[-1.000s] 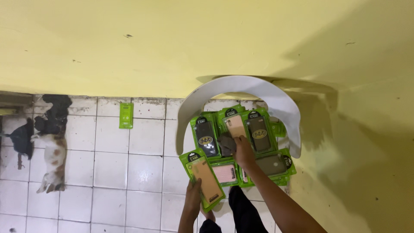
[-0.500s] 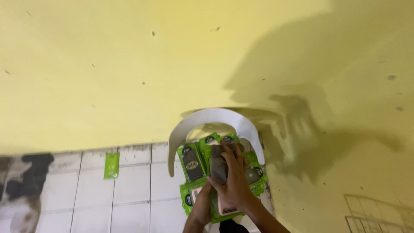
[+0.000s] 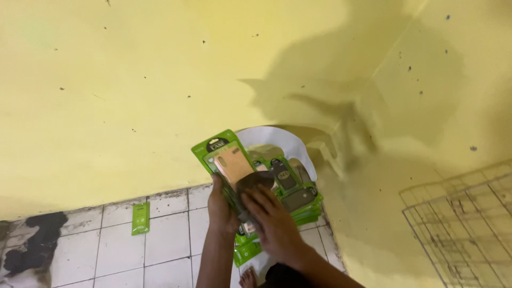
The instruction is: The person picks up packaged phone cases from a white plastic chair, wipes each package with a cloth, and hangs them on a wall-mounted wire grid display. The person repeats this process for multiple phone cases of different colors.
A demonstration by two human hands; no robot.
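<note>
Green blister pack (image 3: pixel 226 160) with a tan phone case, lifted and tilted above the white plastic chair (image 3: pixel 277 140); the left hand (image 3: pixel 220 205) grips its lower edge from beneath, so the face stays toward the person. The right hand (image 3: pixel 272 221) lies flat with a dark cloth (image 3: pixel 255 184) pressed on the pack's lower part, apparently wiping it. More green packs (image 3: pixel 296 197) lie fanned on the chair seat just beneath. One small green pack (image 3: pixel 141 217) lies apart on the tiled floor (image 3: pixel 165 240). A wire rack (image 3: pixel 464 229) leans at the yellow wall (image 3: pixel 133 80).
</note>
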